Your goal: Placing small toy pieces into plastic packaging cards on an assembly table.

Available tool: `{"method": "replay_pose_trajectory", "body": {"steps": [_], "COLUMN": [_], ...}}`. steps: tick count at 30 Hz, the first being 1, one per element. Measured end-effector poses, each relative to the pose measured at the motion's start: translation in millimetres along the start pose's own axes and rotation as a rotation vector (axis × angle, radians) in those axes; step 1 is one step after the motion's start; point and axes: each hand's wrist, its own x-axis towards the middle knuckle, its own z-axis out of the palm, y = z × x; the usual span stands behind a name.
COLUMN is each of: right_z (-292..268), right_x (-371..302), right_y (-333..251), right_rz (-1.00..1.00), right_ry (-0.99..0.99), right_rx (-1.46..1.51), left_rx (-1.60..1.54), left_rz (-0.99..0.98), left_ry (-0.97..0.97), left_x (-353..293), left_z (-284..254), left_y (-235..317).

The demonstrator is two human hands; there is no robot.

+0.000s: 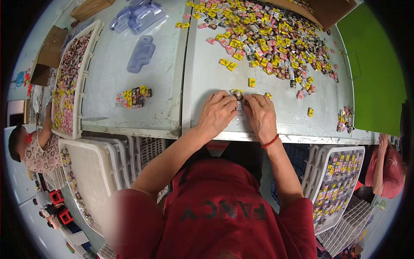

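My left hand point(217, 111) and my right hand point(261, 115) meet near the front edge of the white table point(207, 77). Between their fingertips is a small cluster of little boxes point(236, 95), brown and whitish with a bit of yellow. Both hands have their fingers pressed in on it; the fingers partly hide it. A yellow box point(252, 82) stands just beyond the cluster, and another yellow piece point(268, 95) shows beside my right fingers. Farther off spreads a big loose heap of yellow, pink, brown and black little boxes point(276, 47).
Left of the table seam lie a neat block of boxes point(133, 97), a clear bluish plastic tray point(141, 54) and more such trays point(138, 18). Filled white crates point(80, 93) flank me. A green board point(375, 64) borders the right. People point(41, 149) work at both sides.
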Motion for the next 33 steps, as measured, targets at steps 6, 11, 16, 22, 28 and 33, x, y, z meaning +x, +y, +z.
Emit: {"method": "replay_pose_trajectory", "body": {"steps": [6,11,16,22,28,33], "right_z": [0.9,0.7,1.0,2.2,-4.5,-4.3], "right_x": [0.0,1.5,13.1,13.9,-7.1,-7.9], "right_y": [1.5,0.3,-3.8,-1.6,4.3,1.5], "right_rz": [-0.064,-0.033,0.023,-0.119,0.002,0.051], "right_ry": [-0.023,0.025,-0.064,-0.05,0.063,0.051], "right_rx": [-0.037,-0.019,-0.015,-0.06,-0.095,-0.091], "left_rx": [-0.011,-0.005,0.03,-0.031,-0.051,0.039], "left_rz": [0.035,0.053,0.081,-0.004,0.058,0.206], "left_ry": [0.0,-0.003,-0.022,-0.079,0.024,-0.092], "left_x": [2.0,4.9,8.1,5.0,7.9,15.0], "left_z": [-0.7,-20.3,-20.6,-22.5,-22.0,-5.7], "left_y": [-5.4,-11.2,-21.6,-25.2,-13.6,-8.6]}}
